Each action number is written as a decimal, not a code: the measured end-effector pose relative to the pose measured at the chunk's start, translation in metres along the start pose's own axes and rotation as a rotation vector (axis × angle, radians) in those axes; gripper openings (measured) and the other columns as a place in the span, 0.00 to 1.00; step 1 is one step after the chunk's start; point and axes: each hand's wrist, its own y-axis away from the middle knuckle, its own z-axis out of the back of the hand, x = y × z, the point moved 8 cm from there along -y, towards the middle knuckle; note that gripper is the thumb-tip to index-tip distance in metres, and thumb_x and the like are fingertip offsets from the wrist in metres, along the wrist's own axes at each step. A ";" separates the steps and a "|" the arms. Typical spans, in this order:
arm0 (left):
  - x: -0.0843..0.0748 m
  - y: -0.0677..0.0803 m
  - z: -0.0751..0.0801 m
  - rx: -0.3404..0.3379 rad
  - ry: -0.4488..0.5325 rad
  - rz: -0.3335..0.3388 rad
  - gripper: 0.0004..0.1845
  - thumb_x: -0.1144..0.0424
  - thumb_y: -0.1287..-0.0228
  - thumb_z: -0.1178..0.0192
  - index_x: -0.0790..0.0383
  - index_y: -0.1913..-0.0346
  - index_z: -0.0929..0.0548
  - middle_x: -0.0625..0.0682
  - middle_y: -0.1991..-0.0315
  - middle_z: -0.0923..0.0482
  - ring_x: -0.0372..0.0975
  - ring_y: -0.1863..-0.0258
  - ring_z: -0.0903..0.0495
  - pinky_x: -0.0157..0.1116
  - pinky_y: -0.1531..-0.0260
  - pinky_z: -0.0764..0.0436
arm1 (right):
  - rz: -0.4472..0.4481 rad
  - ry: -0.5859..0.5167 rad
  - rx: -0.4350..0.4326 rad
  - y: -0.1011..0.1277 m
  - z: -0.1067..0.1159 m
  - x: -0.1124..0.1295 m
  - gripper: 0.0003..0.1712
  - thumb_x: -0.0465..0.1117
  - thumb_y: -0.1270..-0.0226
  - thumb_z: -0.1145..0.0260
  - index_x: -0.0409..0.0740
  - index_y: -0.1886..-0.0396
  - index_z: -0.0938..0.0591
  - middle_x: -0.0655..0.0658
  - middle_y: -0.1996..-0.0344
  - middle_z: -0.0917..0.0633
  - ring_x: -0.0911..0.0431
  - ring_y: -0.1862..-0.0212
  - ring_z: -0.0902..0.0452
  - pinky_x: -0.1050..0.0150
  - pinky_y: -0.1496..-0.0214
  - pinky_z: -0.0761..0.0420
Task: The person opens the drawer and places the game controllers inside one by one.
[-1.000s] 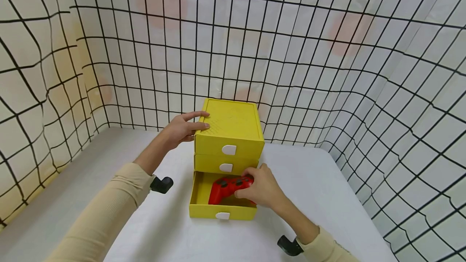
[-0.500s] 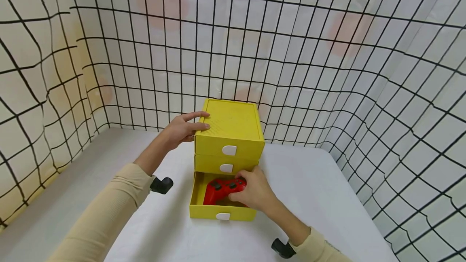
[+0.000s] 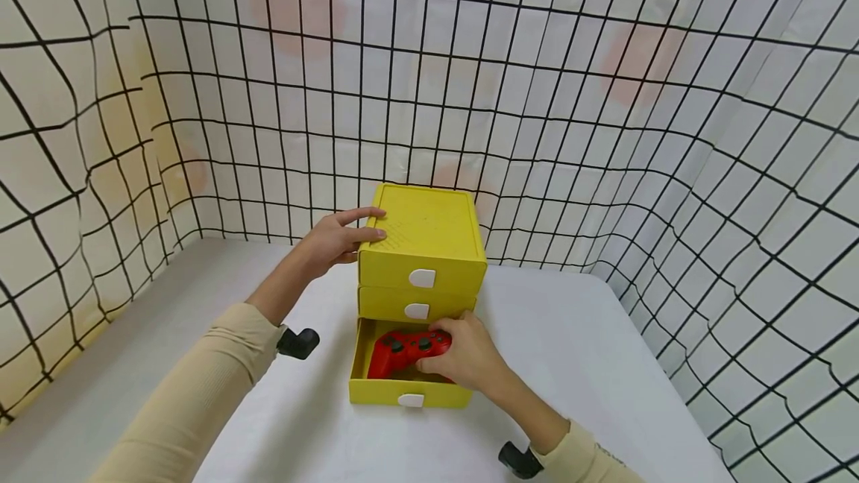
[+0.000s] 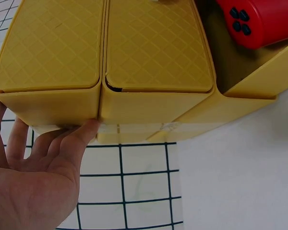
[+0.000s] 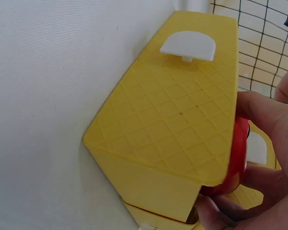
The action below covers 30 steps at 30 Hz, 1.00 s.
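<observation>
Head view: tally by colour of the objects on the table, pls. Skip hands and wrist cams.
Yellow: 1, the drawer unit with its bottom drawer pulled out
Red: 1, the game controller in that drawer, gripped by the right hand
White: 3, the drawer pull tabs
Total: 5 counting tabs separately, 2 standalone objects. The left hand rests on the unit's top.
</observation>
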 end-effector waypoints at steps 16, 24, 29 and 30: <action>-0.001 0.001 -0.001 0.006 -0.013 -0.001 0.27 0.54 0.33 0.31 0.44 0.32 0.23 0.50 0.51 0.20 0.35 0.62 0.18 0.27 0.68 0.23 | 0.035 0.083 -0.008 0.002 -0.010 -0.006 0.28 0.49 0.53 0.17 0.44 0.51 0.12 0.45 0.60 0.16 0.54 0.55 0.27 0.57 0.55 0.28; -0.001 0.000 -0.002 0.005 -0.012 -0.003 0.27 0.53 0.34 0.31 0.44 0.32 0.23 0.52 0.48 0.19 0.36 0.61 0.16 0.27 0.67 0.22 | 0.099 0.112 -0.037 0.005 -0.013 -0.011 0.28 0.49 0.56 0.15 0.44 0.54 0.12 0.46 0.59 0.14 0.51 0.53 0.26 0.49 0.48 0.31; 0.000 0.001 -0.001 0.001 -0.015 0.003 0.28 0.53 0.34 0.31 0.43 0.32 0.23 0.53 0.45 0.20 0.37 0.58 0.16 0.28 0.64 0.20 | 0.101 0.119 -0.050 0.005 -0.014 -0.013 0.29 0.50 0.56 0.15 0.45 0.54 0.12 0.47 0.59 0.14 0.52 0.53 0.27 0.49 0.48 0.32; 0.000 0.001 -0.001 -0.001 -0.016 0.005 0.28 0.53 0.34 0.31 0.43 0.32 0.23 0.53 0.45 0.20 0.37 0.58 0.16 0.28 0.64 0.20 | 0.096 0.116 -0.051 0.005 -0.015 -0.013 0.29 0.51 0.56 0.15 0.46 0.54 0.12 0.47 0.59 0.14 0.52 0.53 0.27 0.49 0.48 0.32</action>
